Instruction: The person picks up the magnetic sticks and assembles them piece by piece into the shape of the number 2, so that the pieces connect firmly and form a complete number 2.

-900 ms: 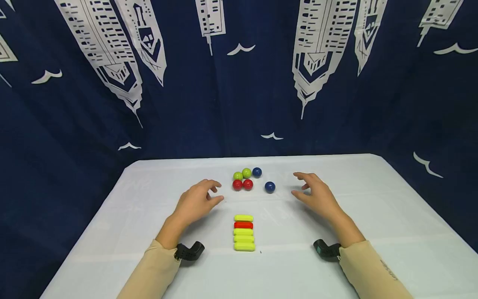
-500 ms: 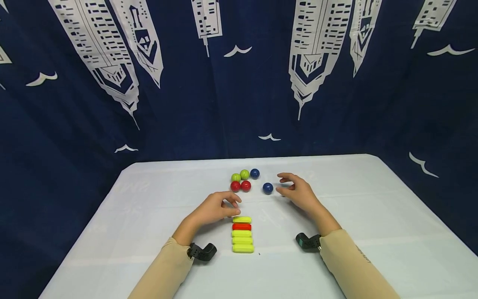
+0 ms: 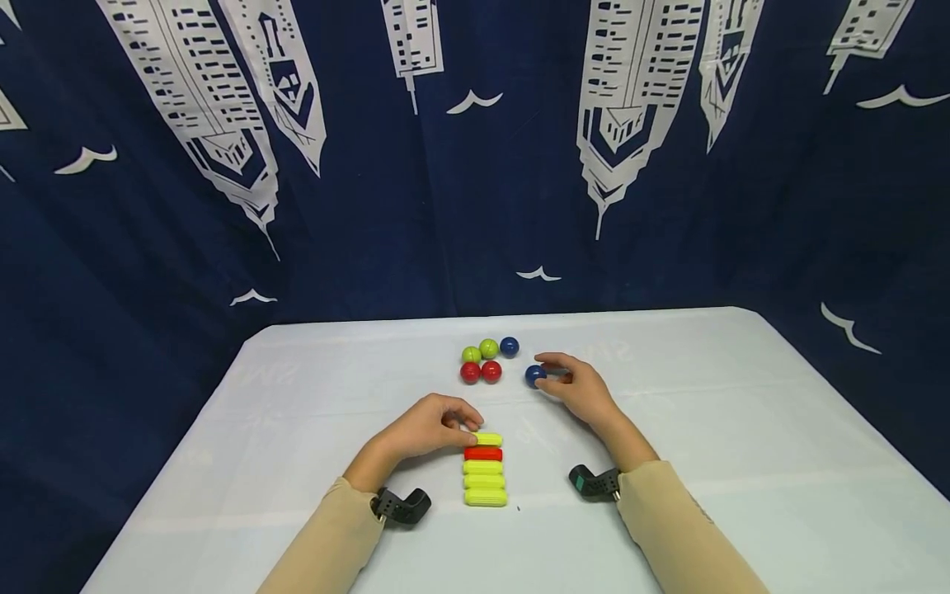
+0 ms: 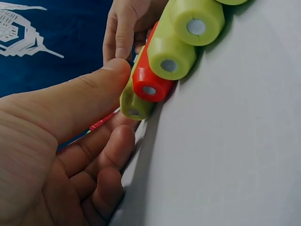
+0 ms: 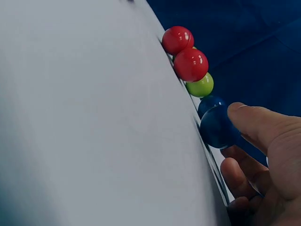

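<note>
My left hand (image 3: 434, 425) is at the far end of a column of short ribbed rods, its thumb and fingers on either side of the farthest yellow-green rod (image 3: 489, 440). In the left wrist view the thumb lies against that rod's end (image 4: 134, 112), next to a red rod (image 4: 151, 87). Farther back, my right hand (image 3: 582, 392) has thumb and forefinger around the nearer blue ball (image 3: 534, 377), which sits on the table. The right wrist view has the thumb on this blue ball (image 5: 218, 127), other fingers curled beneath. Part of each held thing is hidden by fingers.
Two red balls (image 3: 481, 372), two green balls (image 3: 480, 351) and another blue ball (image 3: 509, 347) stand grouped left of the right hand. More yellow-green rods (image 3: 485, 482) lie nearer me on the white table (image 3: 668, 528). A dark blue printed cloth (image 3: 371, 247) hangs behind.
The left hand has moved right and nearer to me, onto the farthest rod. The right hand has moved left, its thumb and forefinger reaching the nearer blue ball.
</note>
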Available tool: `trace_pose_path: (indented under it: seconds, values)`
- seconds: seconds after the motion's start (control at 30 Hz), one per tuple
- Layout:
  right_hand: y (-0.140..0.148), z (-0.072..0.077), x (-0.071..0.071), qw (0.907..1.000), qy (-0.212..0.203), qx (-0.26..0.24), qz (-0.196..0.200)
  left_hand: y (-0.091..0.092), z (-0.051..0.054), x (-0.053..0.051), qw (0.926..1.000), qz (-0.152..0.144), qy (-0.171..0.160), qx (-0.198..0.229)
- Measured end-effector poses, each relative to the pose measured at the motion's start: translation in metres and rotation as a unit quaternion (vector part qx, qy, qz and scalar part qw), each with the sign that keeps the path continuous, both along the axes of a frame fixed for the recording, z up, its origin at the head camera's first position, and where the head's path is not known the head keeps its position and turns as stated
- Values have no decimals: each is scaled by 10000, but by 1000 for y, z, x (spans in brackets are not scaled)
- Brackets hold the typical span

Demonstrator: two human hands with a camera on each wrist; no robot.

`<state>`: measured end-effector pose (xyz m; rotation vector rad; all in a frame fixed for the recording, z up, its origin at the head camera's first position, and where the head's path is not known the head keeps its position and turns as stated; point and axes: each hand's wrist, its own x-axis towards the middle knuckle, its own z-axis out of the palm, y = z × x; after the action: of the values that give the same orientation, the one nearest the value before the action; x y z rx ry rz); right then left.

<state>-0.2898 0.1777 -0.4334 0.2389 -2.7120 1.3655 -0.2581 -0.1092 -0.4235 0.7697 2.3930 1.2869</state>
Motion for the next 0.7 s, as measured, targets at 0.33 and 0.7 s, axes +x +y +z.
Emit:
trace_pose_path:
  seconds: [0.33,0.7]
  values:
    - [-3,-2,3,9988,204,433,-81,1,-2,-1,9986,65,415,-326]
    - [-2,-5,1,9977,336,581,-99,1,-3,0,9979,178,479,-400]
